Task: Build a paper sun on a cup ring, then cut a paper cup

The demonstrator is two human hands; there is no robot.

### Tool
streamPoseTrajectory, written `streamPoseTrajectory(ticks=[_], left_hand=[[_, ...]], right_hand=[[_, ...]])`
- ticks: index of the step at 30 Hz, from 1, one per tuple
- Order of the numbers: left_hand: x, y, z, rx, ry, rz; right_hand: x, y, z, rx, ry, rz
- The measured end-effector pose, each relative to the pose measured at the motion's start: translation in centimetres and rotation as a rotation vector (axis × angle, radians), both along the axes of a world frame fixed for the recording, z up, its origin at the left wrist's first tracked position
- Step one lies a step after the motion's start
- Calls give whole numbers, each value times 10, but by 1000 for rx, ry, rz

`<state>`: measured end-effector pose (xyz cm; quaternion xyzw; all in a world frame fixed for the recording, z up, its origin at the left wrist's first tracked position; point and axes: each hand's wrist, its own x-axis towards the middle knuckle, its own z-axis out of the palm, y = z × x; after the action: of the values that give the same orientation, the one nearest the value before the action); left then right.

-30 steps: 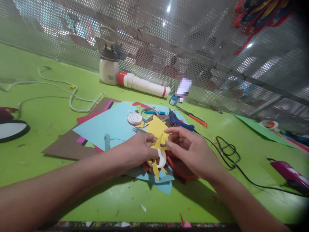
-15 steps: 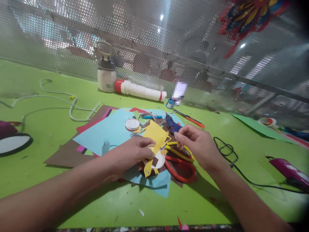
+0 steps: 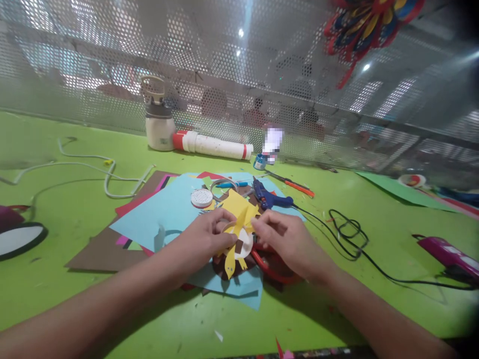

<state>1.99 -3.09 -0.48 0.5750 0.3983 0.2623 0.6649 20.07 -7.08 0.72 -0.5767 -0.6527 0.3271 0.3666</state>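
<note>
Between both hands sits a jagged yellow paper cutout [image 3: 235,234] on a white disc [image 3: 245,245]. Left hand [image 3: 204,238] and right hand [image 3: 286,244] pinch its edges with curled fingers, red-handled scissors [image 3: 277,269] just beneath the right.

No words, labels, brands or numbers can be read anywhere. The white tube [image 3: 213,145] by the table's far edge shows no legible print, and the small object [image 3: 272,140] beside it is blurred.
</note>
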Motion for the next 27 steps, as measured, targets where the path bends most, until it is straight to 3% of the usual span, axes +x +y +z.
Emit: streamPoseTrajectory(ticks=[6,13,19,27], left_hand=[[1,-4,1,-9,-40,-31],[1,-6,6,-9,-92,-28],[0,-6,5,-41,-71,-17],[-2,-7,-1,-63,-175,-69]], right_hand=[[-12,-4,-9,-144,117,-11],[-15,-5,-5,-196,325,11],[-15,-5,-16,-281,583,70],[-14,-6,-19,-304,720,116]])
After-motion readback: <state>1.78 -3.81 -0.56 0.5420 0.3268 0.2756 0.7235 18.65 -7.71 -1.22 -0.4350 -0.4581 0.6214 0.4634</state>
